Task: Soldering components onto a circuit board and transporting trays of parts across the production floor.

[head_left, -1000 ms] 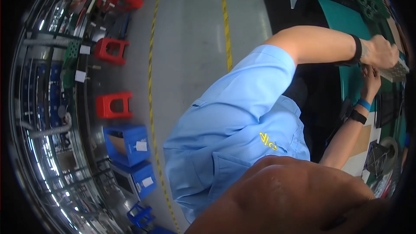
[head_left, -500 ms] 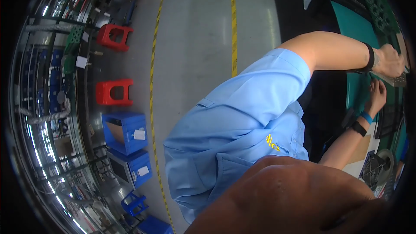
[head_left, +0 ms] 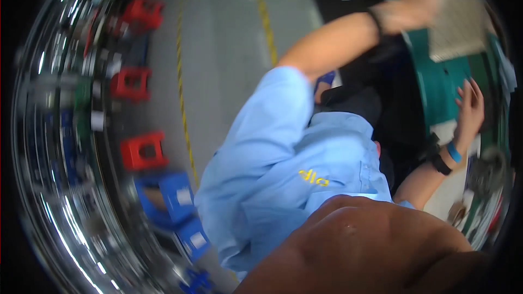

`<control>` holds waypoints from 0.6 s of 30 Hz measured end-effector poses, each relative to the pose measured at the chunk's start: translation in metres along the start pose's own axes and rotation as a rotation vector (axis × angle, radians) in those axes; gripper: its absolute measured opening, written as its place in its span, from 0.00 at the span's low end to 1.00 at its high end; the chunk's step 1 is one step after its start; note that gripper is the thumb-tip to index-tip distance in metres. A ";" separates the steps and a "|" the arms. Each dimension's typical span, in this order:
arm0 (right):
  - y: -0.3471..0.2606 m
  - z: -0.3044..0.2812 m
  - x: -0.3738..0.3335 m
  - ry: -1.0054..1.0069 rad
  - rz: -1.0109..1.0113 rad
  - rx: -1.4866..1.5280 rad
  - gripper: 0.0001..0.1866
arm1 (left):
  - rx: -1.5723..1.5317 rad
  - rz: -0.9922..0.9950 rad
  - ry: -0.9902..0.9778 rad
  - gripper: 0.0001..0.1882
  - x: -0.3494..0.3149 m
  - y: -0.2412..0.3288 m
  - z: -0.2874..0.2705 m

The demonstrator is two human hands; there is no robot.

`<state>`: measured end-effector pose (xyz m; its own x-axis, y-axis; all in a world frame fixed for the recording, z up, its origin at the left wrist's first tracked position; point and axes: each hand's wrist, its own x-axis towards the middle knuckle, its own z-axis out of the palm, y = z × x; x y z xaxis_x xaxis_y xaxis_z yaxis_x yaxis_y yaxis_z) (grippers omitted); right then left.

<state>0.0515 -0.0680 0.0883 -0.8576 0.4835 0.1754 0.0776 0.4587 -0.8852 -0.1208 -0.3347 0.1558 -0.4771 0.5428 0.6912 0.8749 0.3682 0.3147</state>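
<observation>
Fingers of the left hand [head_left: 414,0] are seen closed on the near edge of a flat grey perforated metal plate [head_left: 457,27], though motion blur smears the grip and the single fingers cannot be told apart. The plate is held raised above the green table [head_left: 436,87] at the upper right of the view, tilted, with its far side reaching toward the rim of the picture. A black wristband [head_left: 376,20] is worn on the left wrist.

The right hand [head_left: 469,106] is laid lower on the same table, well apart from the plate, its fingers [head_left: 463,93] spread and holding nothing. A blue band [head_left: 453,152] and a black band [head_left: 440,164] are worn on the right forearm. A short-sleeved light blue shirt [head_left: 283,174] with a small yellow mark on the chest fills the middle of the view.

On the grey floor [head_left: 223,65] to the left, a yellow-and-black striped line [head_left: 182,103] is marked. Beyond it, red plastic stools [head_left: 143,151] are ranged in a row, and blue plastic crates [head_left: 177,196] are stacked just beside the nearest stool.
</observation>
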 end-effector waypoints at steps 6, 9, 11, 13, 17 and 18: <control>-0.009 0.045 -0.067 -0.112 -0.148 0.007 0.16 | -0.315 -0.748 0.441 0.21 -0.151 -0.089 -0.029; 0.018 0.042 -0.072 -0.085 -0.082 0.049 0.14 | -0.750 -0.899 0.519 0.19 -0.176 -0.069 -0.029; 0.033 0.038 -0.070 -0.085 -0.072 0.070 0.12 | -0.790 -0.882 0.556 0.19 -0.174 -0.052 -0.023; 0.041 0.047 -0.071 -0.027 -0.124 0.058 0.11 | -0.741 -0.800 0.569 0.18 -0.172 -0.050 -0.028; 0.033 0.062 -0.076 0.016 -0.146 0.054 0.09 | -0.673 -0.739 0.565 0.18 -0.170 -0.054 -0.034; 0.031 0.064 -0.078 0.023 -0.146 0.055 0.09 | -0.650 -0.727 0.562 0.18 -0.169 -0.055 -0.034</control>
<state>0.0878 -0.1392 0.0198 -0.8459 0.4318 0.3131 -0.0758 0.4838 -0.8719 -0.0854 -0.4724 0.0441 -0.9299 -0.1183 0.3484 0.3598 -0.0941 0.9283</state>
